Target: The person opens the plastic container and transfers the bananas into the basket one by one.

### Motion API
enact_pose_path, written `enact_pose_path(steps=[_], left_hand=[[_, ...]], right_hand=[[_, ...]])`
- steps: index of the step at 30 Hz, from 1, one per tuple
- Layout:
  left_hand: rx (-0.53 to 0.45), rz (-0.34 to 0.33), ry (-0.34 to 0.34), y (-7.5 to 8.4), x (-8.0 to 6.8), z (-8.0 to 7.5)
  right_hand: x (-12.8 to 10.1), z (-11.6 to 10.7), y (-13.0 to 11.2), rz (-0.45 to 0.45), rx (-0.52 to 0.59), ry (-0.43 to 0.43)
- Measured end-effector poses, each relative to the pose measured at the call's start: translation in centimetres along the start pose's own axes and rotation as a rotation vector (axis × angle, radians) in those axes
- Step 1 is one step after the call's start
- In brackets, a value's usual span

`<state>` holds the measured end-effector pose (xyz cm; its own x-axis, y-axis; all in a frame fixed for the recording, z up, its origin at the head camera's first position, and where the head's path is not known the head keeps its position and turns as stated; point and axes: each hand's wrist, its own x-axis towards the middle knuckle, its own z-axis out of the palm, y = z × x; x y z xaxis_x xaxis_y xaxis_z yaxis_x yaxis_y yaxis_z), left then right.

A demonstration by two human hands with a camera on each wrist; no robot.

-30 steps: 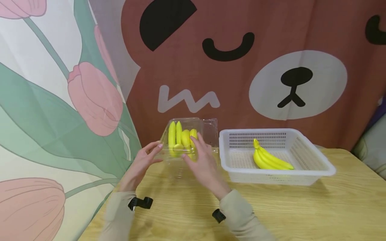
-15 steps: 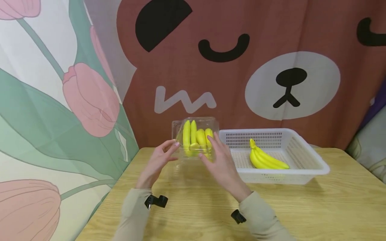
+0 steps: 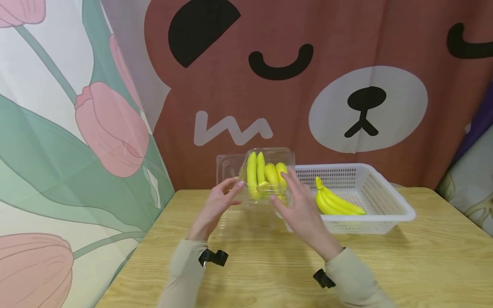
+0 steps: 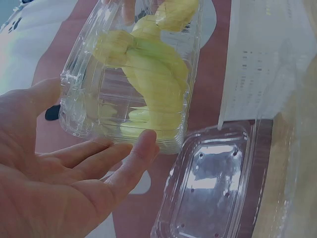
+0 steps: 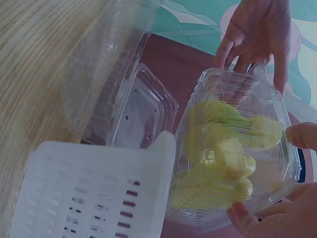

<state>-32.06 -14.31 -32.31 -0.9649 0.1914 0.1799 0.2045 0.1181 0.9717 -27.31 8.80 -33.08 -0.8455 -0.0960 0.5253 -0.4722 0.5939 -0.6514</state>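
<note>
Box [image 3: 275,155] moved right | held: left hand [image 3: 217,203], right hand [image 3: 302,209] | basket rim [image 5: 167,153] close

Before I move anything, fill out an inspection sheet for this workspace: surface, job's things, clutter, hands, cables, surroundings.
Surface: wood-grain table, no spill seen.
Job's things: clear plastic container held up between the hands, with yellow bananas inside; exact count unclear.
Clutter and other items: second clear container beyond the held one, partly hidden; white basket at right with a banana bunch lying in it.
Hands: left hand holds the container's left side; right hand holds its right side.
Cables: nothing seen.
Surroundings: bear-print curtain behind the table, tulip-print curtain at left.
</note>
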Motion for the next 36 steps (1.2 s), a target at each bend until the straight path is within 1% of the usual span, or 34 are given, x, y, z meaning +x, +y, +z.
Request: enact_pose_path(steps=[6,9,14,21,28,32,36], left_hand=[[-0.024,0.017,-0.030,0.2,0.2,1.3],[-0.027,0.025,-0.044,0.4,0.4,2.2],[-0.022,0.026,-0.070,0.5,0.7,3.5],[-0.056,0.034,-0.078,0.9,1.1,5.5],[-0.048,0.043,-0.091,1.1,1.0,7.3],[-0.053,0.042,-0.088,1.1,1.1,7.8],[-0.055,0.046,-0.077,1.2,0.9,7.9]], right_hand=[[-0.4,-1.2,0.7,-0.035,-0.032,0.026],[-0.6,-1.9,1.1,-0.039,-0.041,0.040],[-0.9,-3.1,1.6,-0.017,-0.054,0.055],[-1.3,-4.7,2.1,0.015,-0.072,0.062],[-1.7,-5.9,3.0,0.018,-0.084,0.070],[-1.7,-6.2,3.2,0.009,-0.082,0.092],[-1.8,-6.4,3.3,0.006,-0.079,0.089]])
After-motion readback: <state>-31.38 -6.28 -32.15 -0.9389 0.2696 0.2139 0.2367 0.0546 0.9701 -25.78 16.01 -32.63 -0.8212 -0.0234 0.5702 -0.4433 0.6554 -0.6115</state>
